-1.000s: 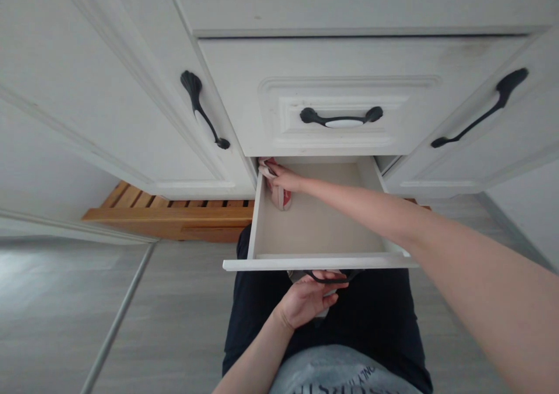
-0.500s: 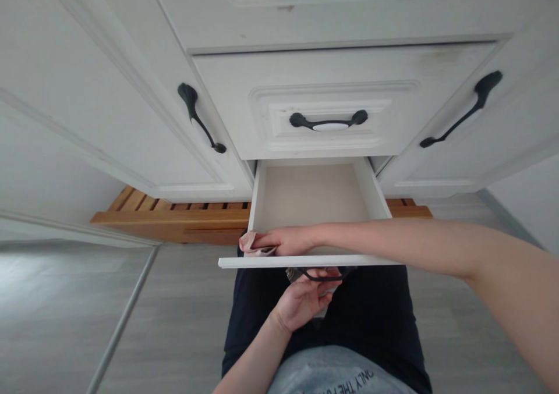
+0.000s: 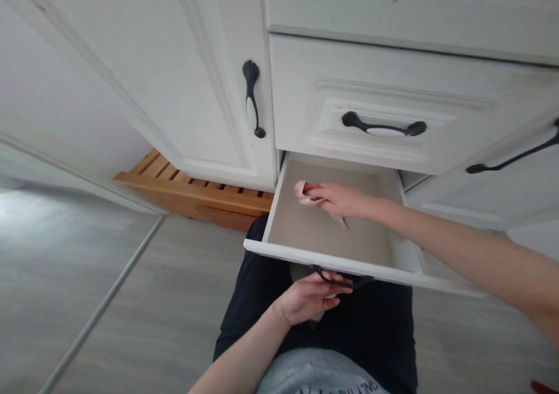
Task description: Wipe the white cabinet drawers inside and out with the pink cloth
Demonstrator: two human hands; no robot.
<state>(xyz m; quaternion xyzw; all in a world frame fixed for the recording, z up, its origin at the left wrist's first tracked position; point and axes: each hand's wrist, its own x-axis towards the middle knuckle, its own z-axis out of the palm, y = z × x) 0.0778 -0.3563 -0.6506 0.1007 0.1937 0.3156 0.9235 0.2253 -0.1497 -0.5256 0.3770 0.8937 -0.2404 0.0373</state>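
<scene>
A white drawer (image 3: 279,244) stands pulled out of the cabinet, its pale bottom bare. My right hand (image 3: 345,199) is over the inside of the drawer, closed on a pink cloth (image 3: 305,193) that sticks out past the fingertips and hangs below the palm. At the drawer's front, my left hand (image 3: 310,295) has its fingers hooked round the dark curved drawer handle (image 3: 345,282), palm up. Part of the handle is hidden by those fingers.
Above the open drawer is a closed drawer with a dark handle (image 3: 384,129). Cabinet doors with handles (image 3: 252,100) flank it. A slatted wooden board (image 3: 196,199) lies under the cabinet. A metal floor strip (image 3: 105,301) runs at lower left. My legs are beneath the drawer front.
My right hand with the cloth has moved from the drawer's front left corner to over its middle. My left hand stays at the handle. The view has turned left.
</scene>
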